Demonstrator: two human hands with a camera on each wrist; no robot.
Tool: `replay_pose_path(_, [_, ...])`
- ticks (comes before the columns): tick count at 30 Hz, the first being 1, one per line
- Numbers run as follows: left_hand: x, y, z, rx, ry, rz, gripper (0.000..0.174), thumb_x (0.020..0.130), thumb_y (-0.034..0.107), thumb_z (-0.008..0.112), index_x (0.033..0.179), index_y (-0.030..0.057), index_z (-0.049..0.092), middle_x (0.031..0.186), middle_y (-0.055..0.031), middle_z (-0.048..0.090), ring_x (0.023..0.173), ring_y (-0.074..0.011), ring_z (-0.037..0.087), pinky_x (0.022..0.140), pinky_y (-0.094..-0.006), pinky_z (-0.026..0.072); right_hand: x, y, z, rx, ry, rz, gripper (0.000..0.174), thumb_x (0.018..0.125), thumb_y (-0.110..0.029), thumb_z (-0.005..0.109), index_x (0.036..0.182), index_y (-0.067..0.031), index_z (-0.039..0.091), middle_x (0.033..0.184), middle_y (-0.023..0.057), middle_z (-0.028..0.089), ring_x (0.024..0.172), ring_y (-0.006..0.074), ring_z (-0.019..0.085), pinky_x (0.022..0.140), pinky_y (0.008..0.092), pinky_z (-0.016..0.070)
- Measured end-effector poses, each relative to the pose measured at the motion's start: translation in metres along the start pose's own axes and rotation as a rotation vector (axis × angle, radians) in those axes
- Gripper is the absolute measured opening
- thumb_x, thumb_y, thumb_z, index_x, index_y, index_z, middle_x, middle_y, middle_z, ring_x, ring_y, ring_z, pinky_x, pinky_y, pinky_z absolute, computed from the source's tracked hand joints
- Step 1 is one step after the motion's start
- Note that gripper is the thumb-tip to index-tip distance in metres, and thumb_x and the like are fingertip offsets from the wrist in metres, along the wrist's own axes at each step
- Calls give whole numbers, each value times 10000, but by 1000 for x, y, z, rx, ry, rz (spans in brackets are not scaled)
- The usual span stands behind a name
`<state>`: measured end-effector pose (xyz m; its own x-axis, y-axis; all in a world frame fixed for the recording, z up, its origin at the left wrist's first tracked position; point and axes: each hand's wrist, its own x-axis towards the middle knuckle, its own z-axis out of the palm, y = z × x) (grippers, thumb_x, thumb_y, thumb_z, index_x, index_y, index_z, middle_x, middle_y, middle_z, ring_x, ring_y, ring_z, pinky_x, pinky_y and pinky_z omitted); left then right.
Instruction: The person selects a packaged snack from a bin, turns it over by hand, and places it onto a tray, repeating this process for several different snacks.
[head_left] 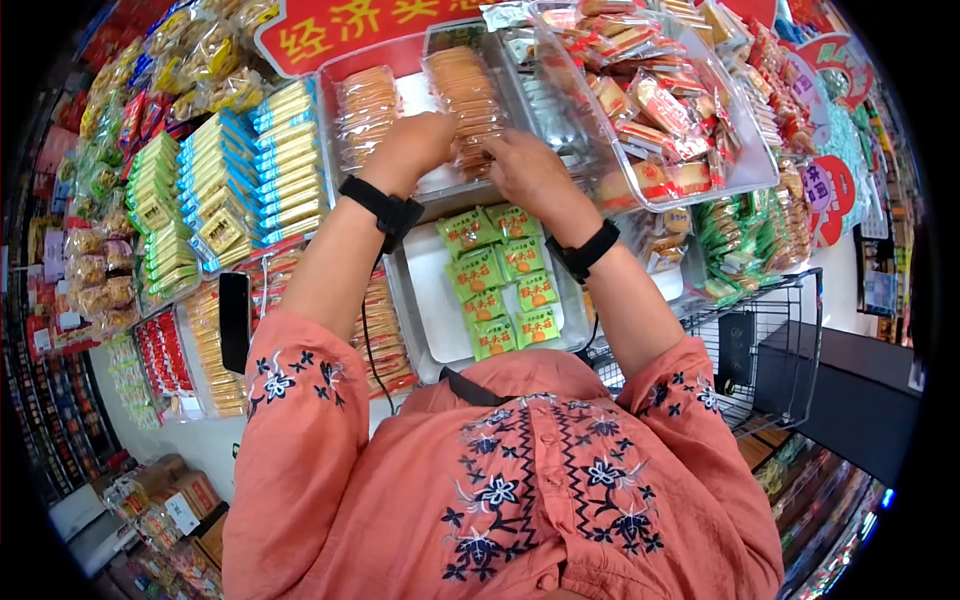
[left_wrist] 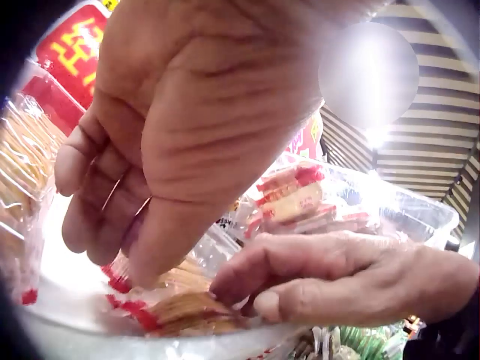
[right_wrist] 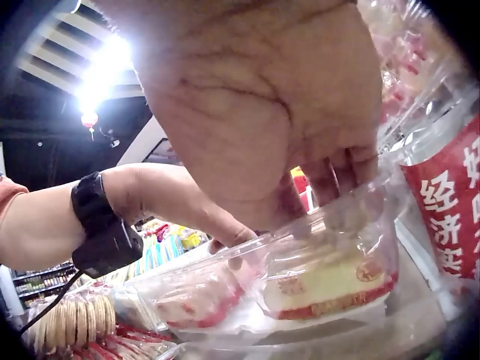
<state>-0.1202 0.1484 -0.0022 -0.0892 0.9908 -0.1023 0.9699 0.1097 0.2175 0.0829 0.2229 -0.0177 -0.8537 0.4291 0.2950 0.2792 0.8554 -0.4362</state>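
Note:
In the head view, both hands reach into a clear tray (head_left: 497,187) with two rows of individually wrapped biscuits. My left hand (head_left: 421,146) is at the left side of the right-hand biscuit row (head_left: 466,88). Its fingers point down, loosely bent, with nothing visible between them, and the thumb tip is close over the red-ended packets (left_wrist: 191,309). On the row's near right end, my right hand (head_left: 532,178) pinches a wrapped biscuit between thumb and fingertips. The tray's clear wall and the hand partly hide this hold in the right wrist view. The other biscuit row (head_left: 367,105) stands left.
Green packets (head_left: 500,268) lie in a white tray just below the hands. A raised clear bin (head_left: 660,110) of red-wrapped snacks stands at the right. Blue and yellow packets (head_left: 285,165) are stacked left. A phone (head_left: 234,322) and a wire cart (head_left: 770,350) flank the person.

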Motion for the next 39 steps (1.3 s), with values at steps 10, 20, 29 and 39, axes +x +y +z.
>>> replay_pose_path(10, [-7, -2, 22, 278, 254, 278, 161, 850, 113, 637, 949, 15, 556, 740, -162, 673, 675, -311, 700, 588, -415, 553, 0, -2, -3, 31, 31, 32, 261, 821, -68, 597, 1076, -50, 653, 966, 180, 629, 950, 399, 607, 862, 484, 497])
replay_pose_path(20, [1, -8, 21, 124, 252, 306, 325, 819, 139, 701, 1060, 28, 513, 881, -188, 667, 757, -373, 687, 626, -461, 553, 2, 4, -2, 20, 33, 25, 197, 816, -78, 593, 997, -45, 664, 946, 189, 637, 940, 398, 611, 860, 485, 501])
replay_pose_path(29, [0, -1, 15, 124, 211, 406, 258, 872, 103, 604, 1122, 69, 549, 963, -167, 646, 797, -376, 690, 666, -453, 568, 3, 3, -6, 90, 22, 8, 207, 846, -39, 554, 1042, -25, 619, 965, 215, 610, 942, 434, 583, 821, 502, 482])
replay_pose_path(39, [-5, 1, 9, 96, 141, 406, 270, 914, 120, 540, 1184, 121, 560, 1023, -153, 616, 833, -374, 690, 692, -449, 580, 5, 8, -3, 116, 52, -55, 209, 832, -22, 553, 1032, -15, 613, 968, 218, 618, 957, 434, 583, 833, 504, 486])
